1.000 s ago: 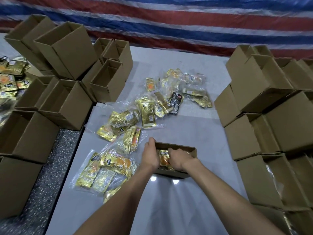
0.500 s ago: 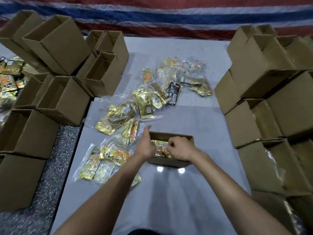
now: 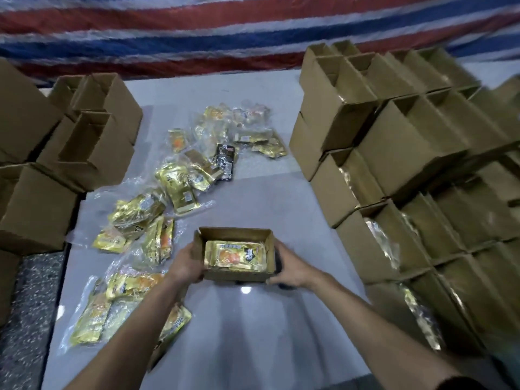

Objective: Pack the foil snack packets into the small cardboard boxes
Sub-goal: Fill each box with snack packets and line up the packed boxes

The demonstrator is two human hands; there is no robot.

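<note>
Gripped at its short ends over the grey desk (image 3: 253,333): one small cardboard box (image 3: 237,273), open side up, left hand (image 3: 184,266) on the left wall, right hand (image 3: 291,270) on the right, fingers (image 3: 277,281) of both curled round the card. Inside, one foil packet (image 3: 235,254) on top, flat, long axis left to right; any beneath hidden. Loose packets (image 3: 180,187) just left and beyond, nearer the left hand, well over a dozen, some bagged in clear plastic. Likely bound next for the filled stack (image 3: 380,249) at right; empties (image 3: 92,147) at left, both too many to count.

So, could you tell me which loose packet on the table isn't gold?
The black packet in the far cluster; the other loose packets look gold.
</note>
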